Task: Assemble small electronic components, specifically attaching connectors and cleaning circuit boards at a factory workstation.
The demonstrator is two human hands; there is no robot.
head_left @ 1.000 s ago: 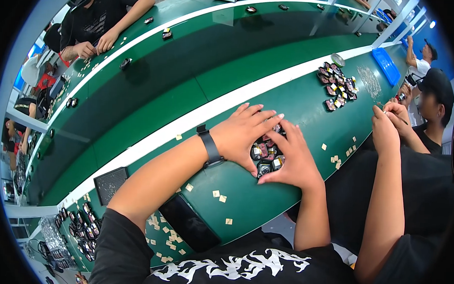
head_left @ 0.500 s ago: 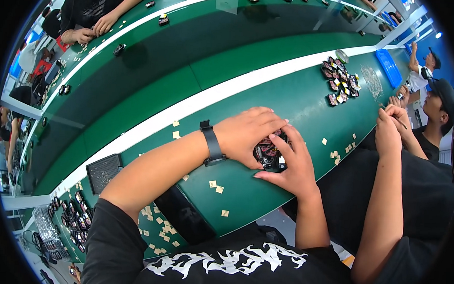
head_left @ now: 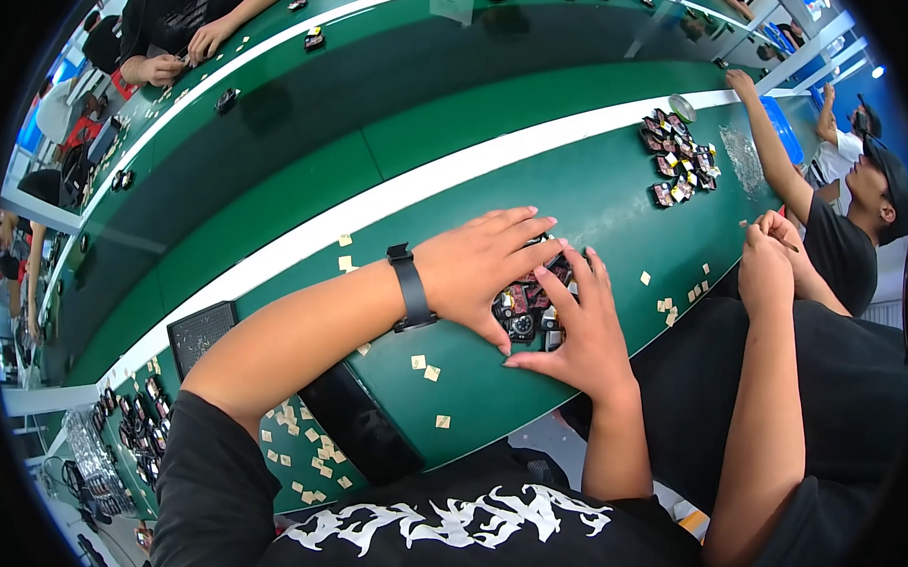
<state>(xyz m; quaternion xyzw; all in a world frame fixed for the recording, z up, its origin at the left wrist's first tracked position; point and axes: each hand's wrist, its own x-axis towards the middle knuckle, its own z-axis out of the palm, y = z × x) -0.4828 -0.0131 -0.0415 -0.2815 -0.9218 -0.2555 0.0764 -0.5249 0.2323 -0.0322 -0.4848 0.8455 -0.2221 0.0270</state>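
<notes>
A tight cluster of small black devices with reddish and white faces lies on the green table. At least one shows a round dial, but I cannot tell their kind. My left hand, with a black band on its wrist, arches over the cluster's left and far side, fingers spread. Around the right and near side curves my right hand, its thumb and fingers apart. The fingertips of the two hands almost meet at both ends, and they hide part of the cluster. Neither hand grips a single device.
More black devices are grouped farther right, near clear loose bits and a blue tray. Pale square pieces are scattered about. Left lie a black flat slab and a black tray. Co-workers sit at right and across.
My hands have spread a little wider, and more of the cluster shows between them. At the right, a co-worker's arm now reaches out toward the far lane.
</notes>
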